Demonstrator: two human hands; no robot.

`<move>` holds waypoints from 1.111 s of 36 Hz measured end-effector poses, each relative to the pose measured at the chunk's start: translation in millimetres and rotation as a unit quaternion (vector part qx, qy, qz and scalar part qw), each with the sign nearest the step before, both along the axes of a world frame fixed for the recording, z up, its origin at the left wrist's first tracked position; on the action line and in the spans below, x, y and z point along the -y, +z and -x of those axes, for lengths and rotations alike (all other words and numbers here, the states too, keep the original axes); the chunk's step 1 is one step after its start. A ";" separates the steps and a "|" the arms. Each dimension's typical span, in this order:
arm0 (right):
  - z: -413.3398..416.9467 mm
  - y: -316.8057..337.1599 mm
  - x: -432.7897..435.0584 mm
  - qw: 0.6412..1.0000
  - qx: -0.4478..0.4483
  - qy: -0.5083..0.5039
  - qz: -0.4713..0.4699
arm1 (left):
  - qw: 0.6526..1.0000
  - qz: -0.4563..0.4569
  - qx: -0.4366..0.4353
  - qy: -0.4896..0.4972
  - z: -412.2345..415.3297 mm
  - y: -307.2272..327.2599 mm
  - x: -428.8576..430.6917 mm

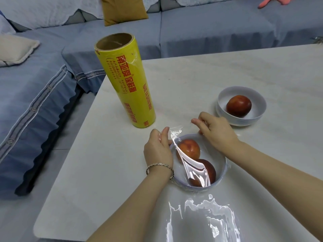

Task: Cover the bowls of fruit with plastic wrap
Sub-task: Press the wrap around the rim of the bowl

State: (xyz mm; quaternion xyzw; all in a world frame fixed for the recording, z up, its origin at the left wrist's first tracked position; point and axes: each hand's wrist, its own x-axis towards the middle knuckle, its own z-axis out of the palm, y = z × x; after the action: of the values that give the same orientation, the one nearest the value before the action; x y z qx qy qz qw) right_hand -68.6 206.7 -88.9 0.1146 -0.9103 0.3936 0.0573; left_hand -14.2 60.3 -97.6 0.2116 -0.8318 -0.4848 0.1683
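Plastic wrap: slack toward camera, near bowl beneath.
Left hand: pinching wrap, far-left rim.
Right hand: pinching wrap, far-right rim.

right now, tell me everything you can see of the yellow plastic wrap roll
The plastic wrap roll stands upright on one end near the left edge of the table. It has a glossy yellow label with red lettering and an open brown cardboard core on top. A wrinkle of loose clear film shows near the top. Nothing but the table touches it.
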 end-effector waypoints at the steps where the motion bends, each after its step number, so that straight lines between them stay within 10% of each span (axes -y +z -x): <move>1: -0.7 -0.8 0.4 1.000 0.003 -0.007 0.006 | 1.000 -0.007 0.001 0.002 0.6 -1.0 0.2; 23: -6.6 -16.6 0.9 0.994 0.032 -0.071 0.071 | 0.996 -0.069 -0.002 0.064 4.7 -16.5 5.5; 33: 3.7 -24.5 -4.2 0.948 0.251 -0.092 0.173 | 0.933 -0.301 0.186 0.069 7.8 -18.6 17.3; 40: -6.1 -11.5 -10.8 0.885 0.425 -0.101 0.162 | 0.948 -0.078 0.289 -0.106 18.8 -16.3 31.9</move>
State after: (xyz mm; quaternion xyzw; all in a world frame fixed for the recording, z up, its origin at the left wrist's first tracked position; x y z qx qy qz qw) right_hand -62.5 217.4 -100.4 -0.1675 -0.7777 0.5384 -0.2778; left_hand -33.0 28.4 -113.9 0.2656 -0.8220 -0.4812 -0.1489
